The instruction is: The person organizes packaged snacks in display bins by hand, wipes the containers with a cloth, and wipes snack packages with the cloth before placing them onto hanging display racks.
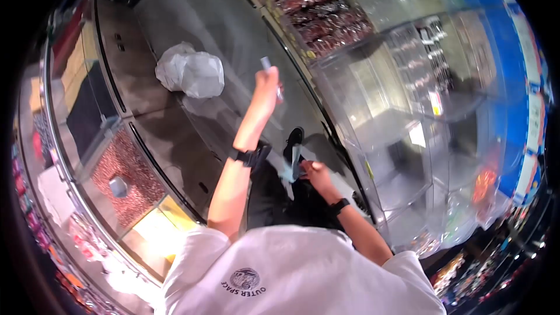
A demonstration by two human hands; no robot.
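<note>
My left hand (268, 86) is stretched forward over the aisle floor, its fingers closed round a small pale stick-like thing (265, 63). One end of it sticks out beyond my fist; what kind of thing it is I cannot make out. Closer to my body, my right hand (318, 176) is closed on a light-blue, thin strip-like piece (290, 170), which hangs beside my dark trousers. Its kind is unclear too. A crumpled white plastic bag (189, 71) lies ahead and to the left of my left hand, apart from it.
To the right stand clear plastic bins (402, 166), with dark red wrapped packets (321, 11) farther up. On the left, a bin of small reddish pieces (131, 160) has a clear cup-like thing (119, 186) on top. The grey floor (192, 11) runs between the counters. My black shoe (296, 137) shows below.
</note>
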